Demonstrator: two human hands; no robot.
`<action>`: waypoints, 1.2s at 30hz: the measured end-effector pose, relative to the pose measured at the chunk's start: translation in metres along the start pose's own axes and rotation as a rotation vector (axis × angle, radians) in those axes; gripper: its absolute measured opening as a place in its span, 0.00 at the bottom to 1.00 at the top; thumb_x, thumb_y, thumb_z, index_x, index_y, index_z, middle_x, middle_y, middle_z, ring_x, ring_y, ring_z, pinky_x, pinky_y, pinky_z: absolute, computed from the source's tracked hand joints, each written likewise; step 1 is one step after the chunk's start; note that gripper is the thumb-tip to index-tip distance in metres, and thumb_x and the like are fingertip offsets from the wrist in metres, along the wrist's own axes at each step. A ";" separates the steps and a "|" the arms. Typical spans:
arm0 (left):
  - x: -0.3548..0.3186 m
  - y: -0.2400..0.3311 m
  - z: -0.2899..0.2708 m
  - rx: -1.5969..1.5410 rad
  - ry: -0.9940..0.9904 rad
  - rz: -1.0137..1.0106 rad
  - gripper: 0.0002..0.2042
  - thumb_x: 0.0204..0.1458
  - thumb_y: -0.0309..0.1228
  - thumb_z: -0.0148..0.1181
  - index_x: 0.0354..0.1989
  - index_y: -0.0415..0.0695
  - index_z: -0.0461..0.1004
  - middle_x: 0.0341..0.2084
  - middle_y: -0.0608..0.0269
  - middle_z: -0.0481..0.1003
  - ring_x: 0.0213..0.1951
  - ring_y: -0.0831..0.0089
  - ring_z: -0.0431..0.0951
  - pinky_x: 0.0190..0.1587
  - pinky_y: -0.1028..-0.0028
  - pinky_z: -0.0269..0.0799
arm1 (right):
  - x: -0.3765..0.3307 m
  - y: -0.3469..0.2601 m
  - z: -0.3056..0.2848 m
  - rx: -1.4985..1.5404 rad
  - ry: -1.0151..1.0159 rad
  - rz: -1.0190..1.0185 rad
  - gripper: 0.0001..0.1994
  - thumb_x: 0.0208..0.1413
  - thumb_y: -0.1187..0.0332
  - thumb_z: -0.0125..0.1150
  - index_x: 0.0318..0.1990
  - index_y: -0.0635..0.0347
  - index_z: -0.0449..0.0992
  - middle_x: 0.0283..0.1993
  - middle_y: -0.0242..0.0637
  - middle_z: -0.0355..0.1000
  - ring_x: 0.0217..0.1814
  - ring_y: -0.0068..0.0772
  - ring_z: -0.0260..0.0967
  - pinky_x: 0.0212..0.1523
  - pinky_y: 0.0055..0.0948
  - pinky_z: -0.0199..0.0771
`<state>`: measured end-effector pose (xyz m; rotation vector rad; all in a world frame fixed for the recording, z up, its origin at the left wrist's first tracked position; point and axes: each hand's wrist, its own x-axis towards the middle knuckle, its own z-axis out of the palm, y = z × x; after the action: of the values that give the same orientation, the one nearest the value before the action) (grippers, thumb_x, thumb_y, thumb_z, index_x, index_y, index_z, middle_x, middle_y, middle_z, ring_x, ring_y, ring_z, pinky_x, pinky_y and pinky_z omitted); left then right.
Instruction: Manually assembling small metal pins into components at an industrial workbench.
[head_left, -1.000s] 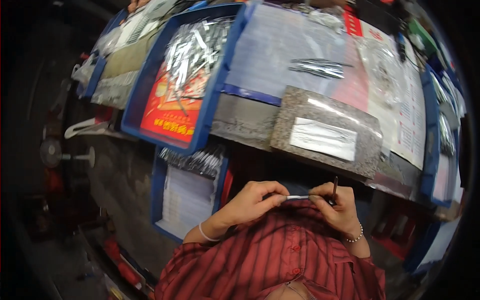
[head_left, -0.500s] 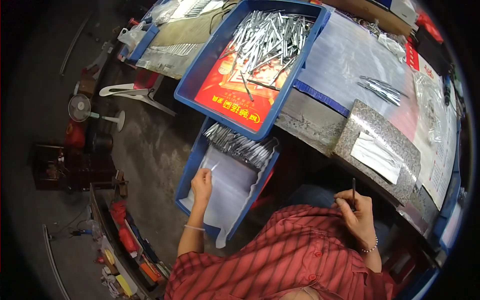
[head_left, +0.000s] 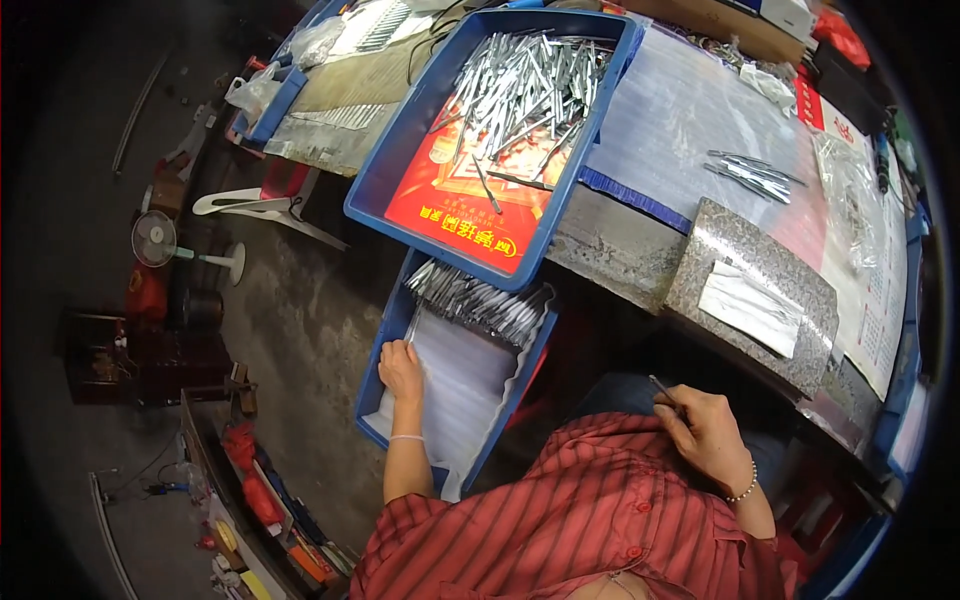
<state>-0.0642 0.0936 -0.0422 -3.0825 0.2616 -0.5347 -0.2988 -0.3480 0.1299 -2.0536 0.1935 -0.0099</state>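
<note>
Since half a second ago our left hand (head_left: 401, 368) has settled deeper into the lower blue tray (head_left: 378, 352), and our view has swung left.

Left fingers lie flat and open on the white sheets (head_left: 462, 385), holding nothing; we judge one sheet is best peeled from its near edge, clear of the packed silver pieces (head_left: 475, 300) just beyond the fingertips. Our right hand (head_left: 705, 430) pinches a thin dark tool (head_left: 663, 388); its tip is too small to identify, and the tray's near end is cut off by our red shirt (head_left: 590, 520).
</note>
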 end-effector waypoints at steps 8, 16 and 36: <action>0.002 0.004 0.000 -0.064 0.082 -0.034 0.05 0.52 0.31 0.60 0.32 0.44 0.75 0.29 0.57 0.76 0.33 0.56 0.76 0.35 0.59 0.70 | -0.002 0.004 -0.003 -0.084 -0.084 -0.020 0.06 0.54 0.71 0.61 0.35 0.64 0.75 0.29 0.48 0.73 0.30 0.51 0.72 0.29 0.40 0.71; -0.026 -0.044 0.006 -0.515 0.067 -0.529 0.08 0.51 0.32 0.61 0.31 0.39 0.78 0.24 0.56 0.79 0.26 0.66 0.79 0.34 0.67 0.73 | -0.006 0.015 -0.009 -0.072 -0.105 0.008 0.05 0.54 0.71 0.61 0.36 0.63 0.75 0.29 0.47 0.73 0.30 0.52 0.72 0.30 0.40 0.71; -0.013 0.036 -0.021 -0.925 0.129 -0.525 0.09 0.58 0.23 0.53 0.45 0.34 0.73 0.40 0.57 0.76 0.41 0.71 0.76 0.46 0.73 0.73 | -0.015 0.033 -0.006 -0.161 -0.154 -0.079 0.07 0.56 0.67 0.57 0.38 0.60 0.72 0.33 0.45 0.74 0.32 0.51 0.73 0.29 0.45 0.71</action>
<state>-0.0886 0.0611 -0.0281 -4.0362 -0.4671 -0.8047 -0.3188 -0.3662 0.1054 -2.2102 0.0178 0.1183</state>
